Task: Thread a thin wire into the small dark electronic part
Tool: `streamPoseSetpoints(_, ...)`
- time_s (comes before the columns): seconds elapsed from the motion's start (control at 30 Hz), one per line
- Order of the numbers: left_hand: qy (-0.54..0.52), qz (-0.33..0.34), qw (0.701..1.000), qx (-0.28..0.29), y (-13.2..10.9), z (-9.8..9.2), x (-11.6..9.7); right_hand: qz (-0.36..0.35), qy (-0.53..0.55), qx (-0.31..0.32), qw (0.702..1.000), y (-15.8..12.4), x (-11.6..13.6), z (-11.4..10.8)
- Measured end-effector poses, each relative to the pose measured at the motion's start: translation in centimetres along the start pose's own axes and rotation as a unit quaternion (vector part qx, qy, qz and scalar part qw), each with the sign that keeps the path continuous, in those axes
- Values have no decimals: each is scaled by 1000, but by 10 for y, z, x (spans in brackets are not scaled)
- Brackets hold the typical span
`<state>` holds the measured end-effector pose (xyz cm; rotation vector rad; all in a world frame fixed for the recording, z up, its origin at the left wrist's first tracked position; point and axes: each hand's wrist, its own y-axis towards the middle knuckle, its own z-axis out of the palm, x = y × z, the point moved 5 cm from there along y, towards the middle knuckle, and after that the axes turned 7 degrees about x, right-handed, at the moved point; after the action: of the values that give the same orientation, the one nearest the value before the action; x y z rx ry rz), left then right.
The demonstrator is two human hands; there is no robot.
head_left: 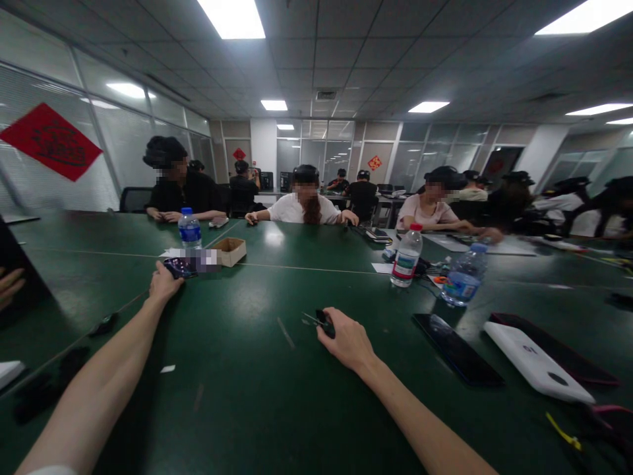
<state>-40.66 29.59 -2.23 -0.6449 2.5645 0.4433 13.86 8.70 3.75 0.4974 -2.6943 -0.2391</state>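
My left hand (164, 281) reaches far out over the dark green table (247, 389) and its fingers are closed on a dark phone-like device (180, 266) lying near a small cardboard box (230, 251). My right hand (346, 338) rests on the table nearer to me, fingers curled around a small black tool (324, 319) with thin metal tips (310, 320) pointing left, like tweezers.
A black phone (457, 357) and a white flat device (537, 363) lie to the right. Two water bottles (406, 255) (463, 274) stand right of centre, a third bottle (189, 229) behind the box. Several people sit along the far side. Another person's hand (10, 285) shows at the left edge.
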Motion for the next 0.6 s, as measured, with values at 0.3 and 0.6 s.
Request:
streamPoseSetpoints(0.3,22,19,999,-21,-26,-12,-6,9,-3,4,1000,1,-1,2)
streamPoseSetpoints(0.6,84,55,994,32,-45,-9,-13,12,-12,-2,1000,-1,-3,2)
